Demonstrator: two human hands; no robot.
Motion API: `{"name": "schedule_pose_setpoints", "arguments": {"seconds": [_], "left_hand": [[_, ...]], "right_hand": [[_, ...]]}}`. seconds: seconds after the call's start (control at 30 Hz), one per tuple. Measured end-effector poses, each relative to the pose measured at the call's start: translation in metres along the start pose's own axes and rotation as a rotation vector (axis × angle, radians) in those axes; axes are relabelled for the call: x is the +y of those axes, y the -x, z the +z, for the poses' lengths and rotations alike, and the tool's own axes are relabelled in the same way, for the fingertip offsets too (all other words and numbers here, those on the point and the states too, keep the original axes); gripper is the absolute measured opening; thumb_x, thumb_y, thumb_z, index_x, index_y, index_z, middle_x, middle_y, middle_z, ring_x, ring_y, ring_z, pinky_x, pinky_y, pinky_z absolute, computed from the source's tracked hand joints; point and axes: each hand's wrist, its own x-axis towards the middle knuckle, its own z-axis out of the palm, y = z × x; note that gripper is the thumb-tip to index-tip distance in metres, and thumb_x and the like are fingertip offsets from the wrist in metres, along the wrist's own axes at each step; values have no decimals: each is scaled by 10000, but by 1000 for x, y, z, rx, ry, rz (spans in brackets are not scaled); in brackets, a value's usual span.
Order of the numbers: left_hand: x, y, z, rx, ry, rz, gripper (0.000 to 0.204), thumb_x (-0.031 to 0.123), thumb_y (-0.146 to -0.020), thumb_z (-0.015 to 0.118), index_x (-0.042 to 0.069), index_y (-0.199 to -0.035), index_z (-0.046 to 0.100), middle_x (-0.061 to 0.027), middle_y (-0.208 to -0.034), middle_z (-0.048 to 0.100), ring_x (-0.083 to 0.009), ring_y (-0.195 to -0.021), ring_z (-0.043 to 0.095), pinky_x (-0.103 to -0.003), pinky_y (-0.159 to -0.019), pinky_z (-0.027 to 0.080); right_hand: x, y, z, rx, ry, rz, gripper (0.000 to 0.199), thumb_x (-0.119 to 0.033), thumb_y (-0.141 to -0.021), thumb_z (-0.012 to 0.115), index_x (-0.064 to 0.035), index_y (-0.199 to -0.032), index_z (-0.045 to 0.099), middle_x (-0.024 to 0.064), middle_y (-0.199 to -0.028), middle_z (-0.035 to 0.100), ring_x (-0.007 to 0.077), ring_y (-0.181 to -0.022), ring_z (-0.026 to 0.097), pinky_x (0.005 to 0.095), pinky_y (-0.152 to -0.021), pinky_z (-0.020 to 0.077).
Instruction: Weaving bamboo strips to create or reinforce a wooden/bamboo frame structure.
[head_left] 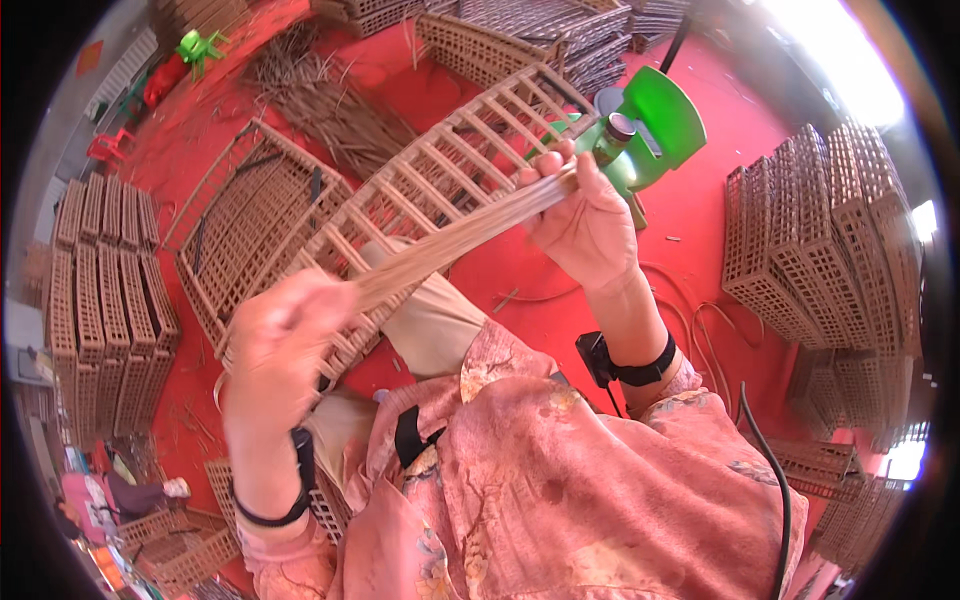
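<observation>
A flat brown weaving strip (455, 240) stretches at a slant between my two hands. My left hand (285, 345), blurred by motion, is closed at the strip's lower left end. Thumb and fingers of my right hand (590, 220) pinch the upper right end. Beneath the strip, a ladder-like woven panel (425, 165) with light brown crossbars slopes across my lap. My left hand overlaps part of its lower end. Just beyond my right fingers stands a jar with a dark lid (613, 135), in front of a green plastic chair (665, 125).
A woven basket (255, 215) lies left of the panel. Stacked baskets stand at left (105, 300) and right (820, 230), with more at the back. Loose strips (310, 95) are heaped on the red floor (690, 260). A thin hose (700, 330) curls at my right. Another person (105, 500) is at lower left.
</observation>
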Motion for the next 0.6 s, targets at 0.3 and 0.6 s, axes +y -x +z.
{"name": "schedule_pose_setpoints", "arguments": {"seconds": [0.3, 0.6], "left_hand": [[-76, 127, -187, 759, 30, 148, 262, 336, -864, 789, 99, -892, 680, 67, -815, 592, -5, -653, 423, -180, -585, 270], [-245, 211, -194, 925, -144, -295, 231, 219, -929, 704, 21, -1043, 675, -9, -837, 604, -127, -795, 583, -265, -741, 473]], "right_hand": [[-5, -12, 4, 41, 133, -25, 336, -367, -1067, 436, -92, -992, 614, 92, -1023, 651, 346, -1135, 590, 485, -1037, 462], [146, -45, 42, -41, 291, 369, 414, -412, -1066, 427, -44, -1064, 615, 149, -1120, 669, 293, -1096, 653, 391, -867, 568]]}}
